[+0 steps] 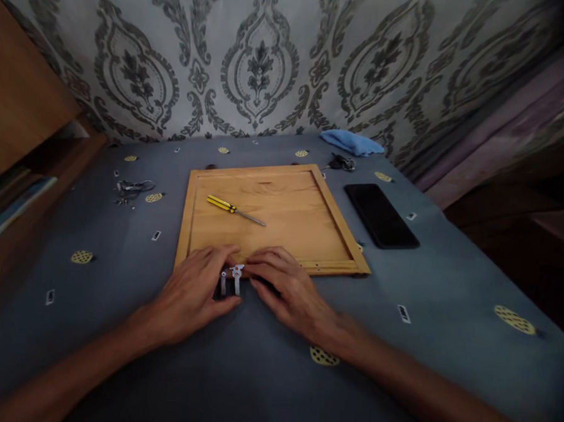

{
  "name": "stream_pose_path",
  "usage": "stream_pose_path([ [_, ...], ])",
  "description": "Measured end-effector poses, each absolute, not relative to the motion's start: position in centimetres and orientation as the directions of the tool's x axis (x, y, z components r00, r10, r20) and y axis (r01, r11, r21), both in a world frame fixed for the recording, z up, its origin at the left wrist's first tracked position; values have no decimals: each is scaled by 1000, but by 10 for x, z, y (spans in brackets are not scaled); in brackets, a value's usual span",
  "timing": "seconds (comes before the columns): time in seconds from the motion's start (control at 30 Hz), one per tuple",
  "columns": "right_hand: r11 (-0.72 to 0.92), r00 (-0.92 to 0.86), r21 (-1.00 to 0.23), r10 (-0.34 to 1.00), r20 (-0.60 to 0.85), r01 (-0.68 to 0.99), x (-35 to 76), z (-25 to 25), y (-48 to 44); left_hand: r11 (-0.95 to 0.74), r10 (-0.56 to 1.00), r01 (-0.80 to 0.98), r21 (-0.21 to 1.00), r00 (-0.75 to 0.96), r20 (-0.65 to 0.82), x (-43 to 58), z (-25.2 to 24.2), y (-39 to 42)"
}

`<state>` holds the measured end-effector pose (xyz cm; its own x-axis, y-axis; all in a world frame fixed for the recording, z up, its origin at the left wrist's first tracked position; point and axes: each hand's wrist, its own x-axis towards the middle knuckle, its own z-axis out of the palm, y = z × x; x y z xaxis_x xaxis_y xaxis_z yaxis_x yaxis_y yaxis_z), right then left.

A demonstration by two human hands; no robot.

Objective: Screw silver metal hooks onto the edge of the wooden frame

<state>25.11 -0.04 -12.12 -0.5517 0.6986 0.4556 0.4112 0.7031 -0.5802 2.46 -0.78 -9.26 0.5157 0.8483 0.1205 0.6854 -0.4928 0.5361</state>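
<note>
A small silvery metal hinge (237, 278) with two narrow arms is at the near edge of a framed wooden panel (292, 205). My left hand (190, 288) curls around the hinge from the left, its thumb below and its fingers above on the panel's rim. From the other side, my right hand (291, 293) brings its bent fingertips against the hinge's right end. Its fingers lie along the panel's near edge, and what is under them is partly hidden. On the panel lies a screwdriver (235, 209) with a yellow and black handle, its shaft pointing right.
A black phone (381, 215) lies right of the panel. Behind it are a dark bunch of keys (340, 162) and a blue cloth (352, 142). Small metal parts (130, 189) lie at left on the patterned tablecloth (444, 370). A wooden cabinet (26, 90) borders the left side.
</note>
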Motion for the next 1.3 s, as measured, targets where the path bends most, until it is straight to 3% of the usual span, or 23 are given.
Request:
stream_pose_path([
  [0.3, 736, -524, -514, 675, 519, 440, 251, -129, -5, -491, 850, 680, 545, 510, 129, 24, -93, -9],
  [0.43, 679, -368, -507, 723, 584, 530, 255, -132, -6, -473, 856, 684, 555, 507, 105, 24, -92, -8],
  [0.57, 578, -240, -574, 795, 558, 580, 259, -131, -7, -462, 860, 686, 562, 500, 97, 24, -92, -8],
  [0.97, 794, -613, -450, 604, 509, 408, 253, -120, -8, -495, 848, 676, 545, 513, 134, 27, -91, -8],
  [1.3, 829, -672, -389, 556, 490, 402, 253, -120, -6, -492, 848, 674, 552, 514, 129, 26, -91, -9],
])
